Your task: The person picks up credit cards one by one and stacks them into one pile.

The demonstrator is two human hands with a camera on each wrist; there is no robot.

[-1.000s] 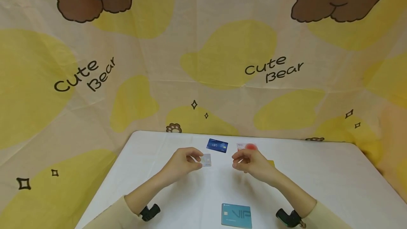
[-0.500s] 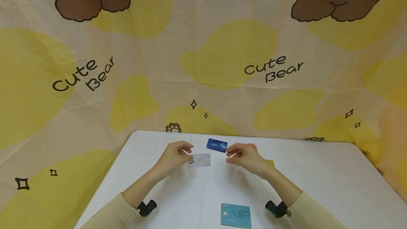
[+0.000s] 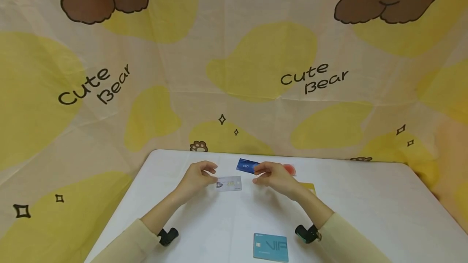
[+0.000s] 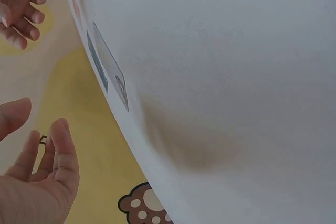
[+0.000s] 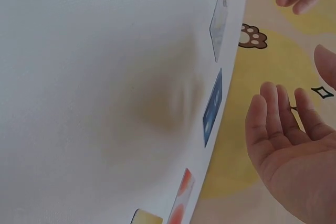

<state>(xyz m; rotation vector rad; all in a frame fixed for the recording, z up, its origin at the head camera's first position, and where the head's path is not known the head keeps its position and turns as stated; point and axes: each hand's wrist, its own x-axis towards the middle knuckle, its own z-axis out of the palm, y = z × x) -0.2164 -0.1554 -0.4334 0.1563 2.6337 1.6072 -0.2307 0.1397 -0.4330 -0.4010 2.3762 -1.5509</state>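
Note:
A silver-grey card (image 3: 231,184) with a small dark picture lies flat on the white table, just right of the fingertips of my left hand (image 3: 196,180). That hand hovers with bent, relaxed fingers and a gap between thumb and fingers; the left wrist view shows nothing in it (image 4: 44,177). My right hand (image 3: 276,178) hangs above the table, partly covering a dark blue card (image 3: 245,165) in the head view. Its fingers (image 5: 270,111) are loosely spread in the right wrist view, and the palm holds nothing. Both hands appear raised, with shadows on the tabletop.
A white card with a red circle (image 3: 290,169) and a yellow card (image 3: 308,186) lie partly behind my right hand and forearm. Near the front sits a teal VIP card (image 3: 271,247). Beyond the white table's (image 3: 204,230) back edge hangs a patterned cloth (image 3: 256,60).
My left hand has drawn back leftward and slightly up, uncovering the silver-grey card. My right hand has shifted left and a little up, now overlapping the blue card. The cards stay in place.

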